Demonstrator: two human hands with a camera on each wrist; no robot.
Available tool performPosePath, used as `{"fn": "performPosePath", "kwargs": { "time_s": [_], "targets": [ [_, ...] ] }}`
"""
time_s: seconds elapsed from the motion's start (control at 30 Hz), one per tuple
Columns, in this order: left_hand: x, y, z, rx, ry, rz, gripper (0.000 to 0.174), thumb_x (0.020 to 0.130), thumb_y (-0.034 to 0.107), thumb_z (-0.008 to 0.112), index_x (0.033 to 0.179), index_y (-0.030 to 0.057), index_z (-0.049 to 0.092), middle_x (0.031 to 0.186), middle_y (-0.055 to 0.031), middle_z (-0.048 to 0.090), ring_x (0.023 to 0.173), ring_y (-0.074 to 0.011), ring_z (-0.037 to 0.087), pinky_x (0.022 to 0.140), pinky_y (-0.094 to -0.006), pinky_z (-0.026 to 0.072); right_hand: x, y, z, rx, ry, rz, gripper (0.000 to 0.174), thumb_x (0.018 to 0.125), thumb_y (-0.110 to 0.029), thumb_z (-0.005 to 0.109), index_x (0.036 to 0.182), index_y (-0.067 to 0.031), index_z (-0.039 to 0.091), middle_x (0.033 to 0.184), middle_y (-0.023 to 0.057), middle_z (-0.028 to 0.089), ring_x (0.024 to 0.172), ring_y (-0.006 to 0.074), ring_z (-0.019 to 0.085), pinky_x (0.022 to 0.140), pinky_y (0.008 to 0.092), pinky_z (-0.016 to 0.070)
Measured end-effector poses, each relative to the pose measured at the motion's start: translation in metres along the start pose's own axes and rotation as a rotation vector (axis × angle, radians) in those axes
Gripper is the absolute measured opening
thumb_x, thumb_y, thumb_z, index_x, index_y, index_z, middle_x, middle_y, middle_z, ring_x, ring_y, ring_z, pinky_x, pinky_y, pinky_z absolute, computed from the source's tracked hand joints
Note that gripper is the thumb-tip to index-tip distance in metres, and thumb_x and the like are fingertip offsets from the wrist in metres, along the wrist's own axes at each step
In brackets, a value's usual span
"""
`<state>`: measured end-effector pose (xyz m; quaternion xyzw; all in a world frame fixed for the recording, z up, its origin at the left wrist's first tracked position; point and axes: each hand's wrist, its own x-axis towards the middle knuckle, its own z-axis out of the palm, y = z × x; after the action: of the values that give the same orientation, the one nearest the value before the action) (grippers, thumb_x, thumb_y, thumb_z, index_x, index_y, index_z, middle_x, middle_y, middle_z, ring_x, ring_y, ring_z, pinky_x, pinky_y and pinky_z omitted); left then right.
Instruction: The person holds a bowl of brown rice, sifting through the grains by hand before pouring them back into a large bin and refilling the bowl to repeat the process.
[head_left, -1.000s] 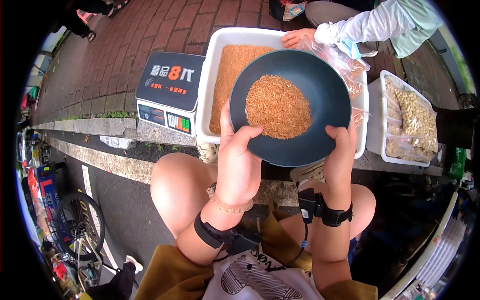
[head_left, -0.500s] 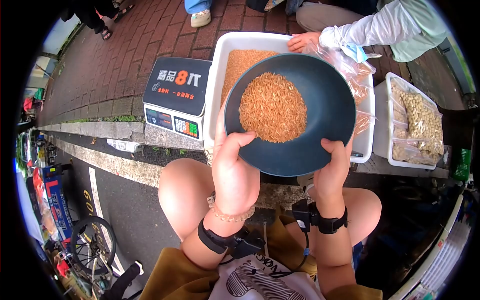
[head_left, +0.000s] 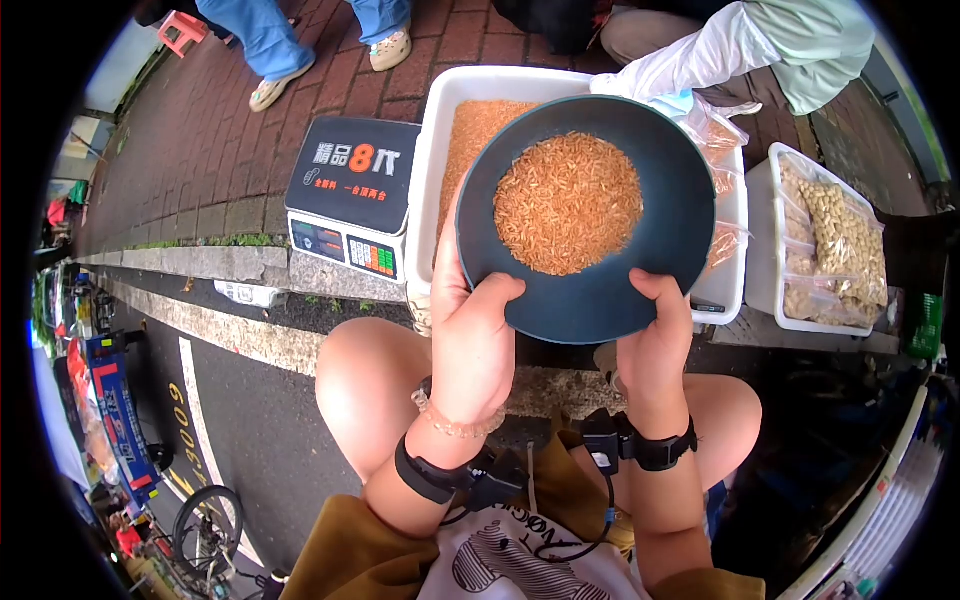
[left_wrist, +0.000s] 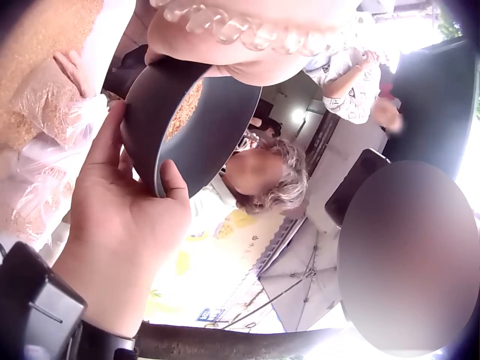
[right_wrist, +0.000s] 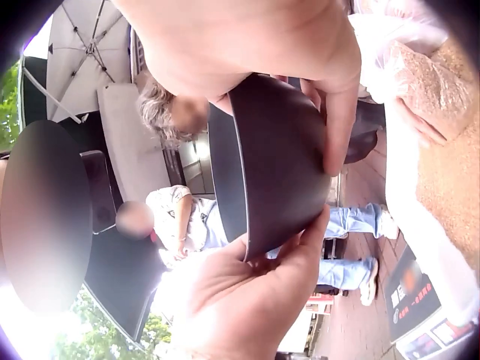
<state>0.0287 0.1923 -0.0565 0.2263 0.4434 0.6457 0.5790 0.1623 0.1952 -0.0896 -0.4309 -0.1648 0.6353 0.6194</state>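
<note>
A dark teal bowl [head_left: 600, 300] with a heap of orange-brown dried bits [head_left: 568, 203] is held up over my knees, in front of a white tub. My left hand [head_left: 470, 330] grips its near-left rim, thumb hooked over the edge. On the near-right rim my right hand [head_left: 655, 335] grips the same way. In the left wrist view the bowl [left_wrist: 210, 127] shows from below, tilted, with the right hand [left_wrist: 127, 217] cupping its underside. The right wrist view shows the bowl [right_wrist: 277, 165] edge-on between the right hand [right_wrist: 247, 45] above and the left hand [right_wrist: 240, 300] below.
Behind the bowl stands a white tub [head_left: 440, 120] full of the same dried bits, with a black-topped scale [head_left: 350, 190] to its left. Right of it are filled plastic bags [head_left: 715, 140] and a second tub [head_left: 830, 240] of bagged nuts. A seated person's sleeve [head_left: 720, 45] and a passer-by's legs [head_left: 270, 40] are beyond.
The bowl has shifted slightly right and its contents have slid toward the far side. The other person's hand has left the tub's edge. A passer-by has walked in at top left.
</note>
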Motion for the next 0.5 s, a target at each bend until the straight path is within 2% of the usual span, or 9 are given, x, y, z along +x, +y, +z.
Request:
{"fn": "performPosePath", "kwargs": {
  "time_s": [0.07,0.1,0.17,0.2,0.3,0.37,0.4,0.47,0.5],
  "targets": [
    [0.002,-0.001,-0.004,-0.152,0.019,-0.146,0.068,0.071,-0.014,0.037,0.137,0.0022,0.036,0.13,-0.0086,0.046,0.117,-0.0168,0.046,0.098,-0.0298,0.0382,0.0,0.004,0.001,-0.069,0.041,-0.145,0.038,0.083,-0.009,0.05,0.119,-0.0018,0.048,0.115,0.0062,0.055,0.107,0.0187,0.053,0.095,0.0324,0.0392],
    [0.002,-0.002,-0.004,-0.151,0.019,-0.145,0.068,0.071,-0.014,0.037,0.137,0.0022,0.036,0.13,-0.0086,0.046,0.117,-0.0168,0.046,0.098,-0.0298,0.0382,0.001,0.006,-0.001,-0.092,0.055,-0.192,0.037,0.083,-0.01,0.05,0.119,-0.0014,0.049,0.115,0.0065,0.055,0.107,0.0186,0.053,0.095,0.0322,0.0391],
    [0.002,-0.005,-0.004,-0.125,0.02,-0.099,0.054,0.075,-0.012,0.042,0.126,0.006,0.046,0.116,-0.008,0.055,0.107,-0.0206,0.053,0.09,-0.0348,0.0443,0.002,0.008,-0.006,-0.055,0.063,-0.168,0.038,0.083,-0.01,0.05,0.12,-0.0021,0.048,0.116,0.0066,0.055,0.109,0.0186,0.052,0.096,0.0327,0.0389],
    [0.002,-0.005,-0.003,-0.125,0.02,-0.099,0.054,0.075,-0.012,0.042,0.126,0.006,0.046,0.116,-0.008,0.055,0.107,-0.0206,0.053,0.09,-0.0348,0.0443,0.002,0.007,-0.005,-0.043,0.066,-0.16,0.038,0.083,-0.01,0.05,0.121,-0.0023,0.048,0.117,0.0067,0.055,0.11,0.0186,0.052,0.096,0.0328,0.0388],
    [0.002,-0.005,0.001,-0.193,0.007,-0.136,0.06,0.074,-0.012,0.041,0.13,0.0076,0.042,0.121,-0.0088,0.051,0.111,-0.0214,0.051,0.092,-0.0353,0.044,0.003,-0.002,0.003,0.007,-0.013,-0.087,0.041,0.084,-0.011,0.049,0.124,-0.0028,0.045,0.118,0.0066,0.055,0.115,0.0185,0.05,0.098,0.0341,0.0382],
    [0.002,-0.006,0.003,-0.162,0.015,-0.293,0.069,0.072,-0.013,0.039,0.137,0.0096,0.034,0.126,-0.0092,0.047,0.114,-0.0215,0.048,0.094,-0.0348,0.0428,0.004,-0.006,0.004,-0.009,-0.037,0.14,0.06,0.079,-0.011,0.047,0.136,-0.0048,0.031,0.129,0.0085,0.042,0.12,0.0193,0.041,0.103,0.0338,0.0305],
    [0.001,-0.005,0.004,-0.163,0.011,-0.291,0.069,0.072,-0.013,0.039,0.137,0.0096,0.034,0.126,-0.0092,0.047,0.114,-0.0215,0.048,0.094,-0.0348,0.0428,0.003,-0.008,0.005,-0.015,-0.046,0.213,0.066,0.077,-0.011,0.047,0.14,-0.0054,0.026,0.133,0.0091,0.038,0.122,0.0195,0.038,0.104,0.0337,0.028],
    [-0.003,-0.003,0.003,-0.079,-0.063,-0.129,0.075,0.072,-0.014,0.038,0.141,0.0114,0.027,0.127,-0.0088,0.045,0.114,-0.021,0.048,0.092,-0.035,0.044,-0.007,-0.011,0.01,-0.265,-0.09,-0.15,0.067,0.077,-0.009,0.045,0.14,-0.0047,0.025,0.133,0.0094,0.038,0.122,0.0197,0.038,0.103,0.033,0.0289],
    [-0.006,0.002,0.004,-0.021,-0.068,-0.106,0.077,0.071,-0.015,0.036,0.143,0.0113,0.025,0.125,-0.0087,0.046,0.113,-0.0207,0.049,0.089,-0.0339,0.0463,-0.012,-0.013,0.008,-0.238,-0.102,-0.169,0.067,0.076,-0.006,0.043,0.14,-0.0046,0.026,0.133,0.0093,0.038,0.122,0.0188,0.038,0.103,0.0318,0.0287]
  ]
}}
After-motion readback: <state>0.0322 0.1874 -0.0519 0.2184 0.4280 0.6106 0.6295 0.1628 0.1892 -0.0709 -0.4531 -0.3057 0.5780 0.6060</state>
